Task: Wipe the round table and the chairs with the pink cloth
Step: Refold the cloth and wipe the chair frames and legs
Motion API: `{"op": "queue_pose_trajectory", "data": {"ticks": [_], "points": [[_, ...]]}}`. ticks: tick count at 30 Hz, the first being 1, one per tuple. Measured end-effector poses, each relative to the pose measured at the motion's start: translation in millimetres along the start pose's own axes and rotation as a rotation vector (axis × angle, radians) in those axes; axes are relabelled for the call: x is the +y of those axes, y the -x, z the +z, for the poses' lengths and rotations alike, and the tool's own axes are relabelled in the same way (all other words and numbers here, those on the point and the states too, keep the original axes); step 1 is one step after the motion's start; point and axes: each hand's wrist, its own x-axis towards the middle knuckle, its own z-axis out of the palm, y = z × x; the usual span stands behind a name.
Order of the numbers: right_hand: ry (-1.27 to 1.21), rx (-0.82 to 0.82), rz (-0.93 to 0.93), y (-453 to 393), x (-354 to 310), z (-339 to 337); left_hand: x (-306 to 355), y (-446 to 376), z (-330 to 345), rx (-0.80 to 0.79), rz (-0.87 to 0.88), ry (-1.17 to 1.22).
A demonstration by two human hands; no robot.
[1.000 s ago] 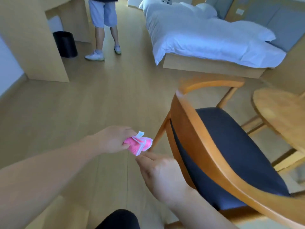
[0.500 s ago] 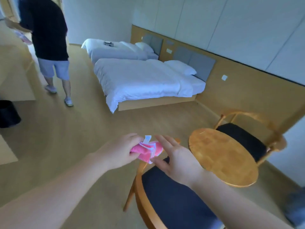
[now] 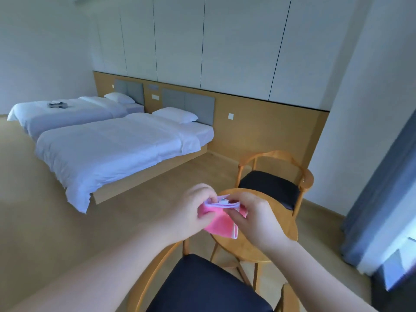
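Note:
A folded pink cloth (image 3: 220, 224) with a pale edge and a white tag hangs in the air between my hands. My left hand (image 3: 191, 212) pinches its left top corner and my right hand (image 3: 256, 218) pinches its right top edge. Behind and below them stands the small round wooden table (image 3: 245, 249), partly hidden by my right hand. One wooden chair with a dark seat (image 3: 202, 287) is right below me. A second like it (image 3: 273, 185) stands beyond the table.
Two white beds (image 3: 117, 147) lie to the left along a wood-panelled wall. A blue-grey curtain (image 3: 380, 194) hangs at the right by a window. Bare wooden floor (image 3: 45, 221) stretches on the left.
My view has swung up and to the right, so the standing person has left the frame. My right hand has taken hold of the cloth, which now hangs partly unfolded between both hands.

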Motion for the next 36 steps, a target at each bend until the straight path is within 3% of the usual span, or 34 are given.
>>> {"op": "queue_pose_trajectory", "data": {"ticks": [6,12,17,26,36], "points": [[0.035,0.091,0.004,-28,16,-6,-40,-56,11,-0.170,-0.066,0.151],[0.248,0.211,0.230,-46,5,18,-94,-102,12,-0.258,0.210,0.291],[0.507,0.168,0.546,-40,-37,45,-121,-115,8,-0.374,0.374,0.431],[0.565,0.399,0.845,-9,-140,59,-97,-77,-19,-0.635,0.597,0.587],[0.529,0.600,0.884,39,-252,127,-104,20,-71,-0.751,0.690,0.620]]}}
